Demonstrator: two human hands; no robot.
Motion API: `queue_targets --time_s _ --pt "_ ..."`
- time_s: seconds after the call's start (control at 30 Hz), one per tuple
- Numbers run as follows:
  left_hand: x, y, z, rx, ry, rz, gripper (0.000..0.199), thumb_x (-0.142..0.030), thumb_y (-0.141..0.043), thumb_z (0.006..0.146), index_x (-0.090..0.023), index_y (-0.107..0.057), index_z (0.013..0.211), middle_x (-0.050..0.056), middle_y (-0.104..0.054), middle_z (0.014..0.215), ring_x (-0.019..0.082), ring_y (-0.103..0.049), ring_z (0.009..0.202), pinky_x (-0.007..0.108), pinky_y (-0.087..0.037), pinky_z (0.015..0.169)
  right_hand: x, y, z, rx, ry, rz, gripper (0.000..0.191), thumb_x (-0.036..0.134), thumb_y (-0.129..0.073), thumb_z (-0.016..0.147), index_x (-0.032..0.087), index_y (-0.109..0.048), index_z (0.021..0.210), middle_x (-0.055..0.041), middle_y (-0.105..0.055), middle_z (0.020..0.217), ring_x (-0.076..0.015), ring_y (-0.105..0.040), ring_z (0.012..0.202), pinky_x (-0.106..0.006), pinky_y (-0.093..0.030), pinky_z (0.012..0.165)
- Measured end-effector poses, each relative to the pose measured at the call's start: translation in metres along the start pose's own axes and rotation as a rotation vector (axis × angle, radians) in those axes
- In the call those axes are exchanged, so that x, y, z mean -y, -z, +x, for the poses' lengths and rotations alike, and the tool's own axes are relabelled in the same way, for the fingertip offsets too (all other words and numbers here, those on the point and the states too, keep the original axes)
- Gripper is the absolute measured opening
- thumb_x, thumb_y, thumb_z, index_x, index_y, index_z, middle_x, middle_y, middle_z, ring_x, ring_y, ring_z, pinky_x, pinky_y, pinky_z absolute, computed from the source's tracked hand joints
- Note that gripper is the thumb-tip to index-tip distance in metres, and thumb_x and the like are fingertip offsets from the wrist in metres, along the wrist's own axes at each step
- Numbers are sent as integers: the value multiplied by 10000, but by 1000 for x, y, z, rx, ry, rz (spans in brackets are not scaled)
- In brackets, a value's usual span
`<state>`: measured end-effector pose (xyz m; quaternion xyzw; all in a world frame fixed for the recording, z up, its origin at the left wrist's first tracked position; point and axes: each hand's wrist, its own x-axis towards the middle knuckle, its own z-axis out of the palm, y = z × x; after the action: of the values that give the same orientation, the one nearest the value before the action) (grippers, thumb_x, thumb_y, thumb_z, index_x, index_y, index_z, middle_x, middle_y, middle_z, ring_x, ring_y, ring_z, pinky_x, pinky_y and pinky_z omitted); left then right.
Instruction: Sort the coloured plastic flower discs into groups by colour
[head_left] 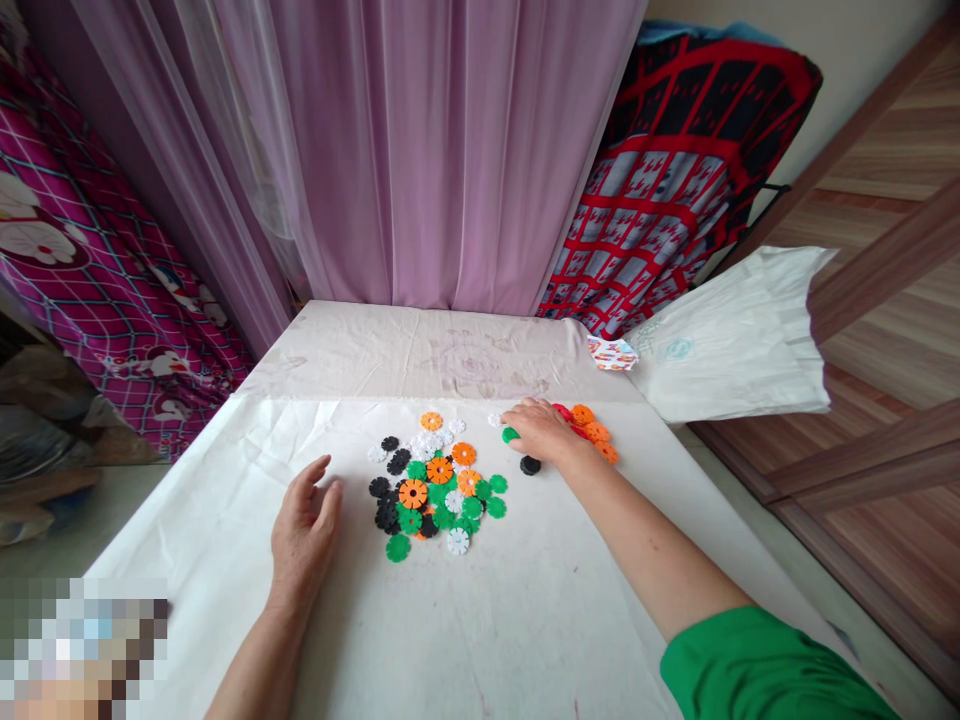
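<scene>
A loose pile of notched plastic discs in orange (439,470), green (398,547), white (458,541) and black (379,487) lies on the white tablecloth (465,650). My left hand (306,530) rests left of the pile, thumb and fingers apart, holding nothing. My right hand (538,430) reaches over the cloth right of the pile, palm down. A green disc (510,435) shows at its thumb; whether it is gripped is unclear. Just below that hand sits a black disc stack (530,465). Red discs (562,412) and orange discs (596,432) lie to its right, partly hidden by it.
A small patterned paper box (613,353) stands at the table's back right, beside a white bag (739,340) over the right edge. Purple curtains (450,150) hang behind the table. A pixelated object covers the lower left corner.
</scene>
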<state>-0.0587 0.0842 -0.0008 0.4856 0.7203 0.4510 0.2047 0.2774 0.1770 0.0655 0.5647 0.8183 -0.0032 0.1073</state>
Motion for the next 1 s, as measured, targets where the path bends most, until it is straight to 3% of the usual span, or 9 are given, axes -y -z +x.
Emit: queue_targets --time_s 0.13,0.27,0.53,0.67,0.83,1.0 --pt "-2 0 0 7 26 -6 526 -524 -528 767 -243 -613 1203 78 -654 1167 220 -615 949 365 -506 840 10 4 -17 -47 84 103 218 217 -627 806 246 -695 1011 -48 -699 1087 -224 -531 1097 -330 -334 891" --pt "-2 0 0 13 32 -6 540 -525 -531 763 -245 -611 1217 77 -654 1160 218 -616 930 375 -503 852 29 0 -37 13 191 157 140 230 -652 784 246 -704 913 -35 -711 940 -206 -554 1020 -317 -330 854" --pt "-3 0 0 5 26 1 553 -540 -526 752 -239 -616 1208 73 -658 1135 208 -606 904 368 -500 836 45 -11 -42 70 162 112 185 215 -642 762 206 -676 943 -62 -688 984 -211 -558 994 -312 -332 850" --pt "-3 0 0 -3 3 2 531 -535 -527 756 -244 -620 1190 63 -662 1115 195 -601 880 351 -503 814 37 -3 -39 65 124 151 225 225 -659 745 210 -670 970 -56 -687 1021 -212 -559 1010 -301 -345 844" --pt "-2 0 0 8 18 8 544 -542 -528 754 -251 -613 1204 63 -658 1130 196 -601 879 357 -503 823 6 12 -25 -47 -48 121 232 236 -634 772 221 -673 1001 -58 -689 1063 -227 -552 1057 -306 -360 863" --pt "-2 0 0 6 19 2 544 -552 -525 753 -257 -614 1202 64 -659 1134 199 -605 892 356 -505 817 -10 10 -9 -28 -90 94 237 223 -619 771 234 -679 1000 -46 -697 1067 -216 -564 1059 -301 -371 874"
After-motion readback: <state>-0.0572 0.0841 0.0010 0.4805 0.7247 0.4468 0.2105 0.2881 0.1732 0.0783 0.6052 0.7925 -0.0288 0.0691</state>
